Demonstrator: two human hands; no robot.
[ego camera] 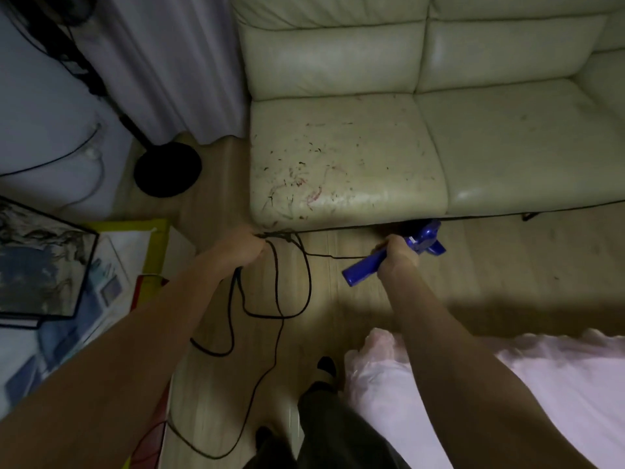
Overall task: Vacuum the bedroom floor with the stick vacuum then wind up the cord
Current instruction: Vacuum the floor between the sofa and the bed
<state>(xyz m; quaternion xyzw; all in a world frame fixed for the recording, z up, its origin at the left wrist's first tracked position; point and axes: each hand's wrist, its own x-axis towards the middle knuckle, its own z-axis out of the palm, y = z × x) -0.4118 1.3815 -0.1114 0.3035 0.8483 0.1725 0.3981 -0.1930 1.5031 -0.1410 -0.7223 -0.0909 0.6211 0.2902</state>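
Right hand (397, 253) grips the blue stick vacuum's handle (363, 267), fingers wrapped round it; the body runs under the front edge of the cream leather sofa (345, 157). Left hand (241, 248) is closed round a bunch of black cord (294, 313), loops hanging loose and trailing over the wooden floor (507, 265). Judgement: vacuuming seems still under way; cord gathered, not wound; winding is left.

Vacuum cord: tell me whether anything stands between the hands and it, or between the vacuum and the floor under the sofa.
Nothing visible does. The left hand already grips the black cord, whose loops hang to the wooden floor. The right hand holds the blue vacuum handle, which points under the sofa edge; the space beneath is hidden.
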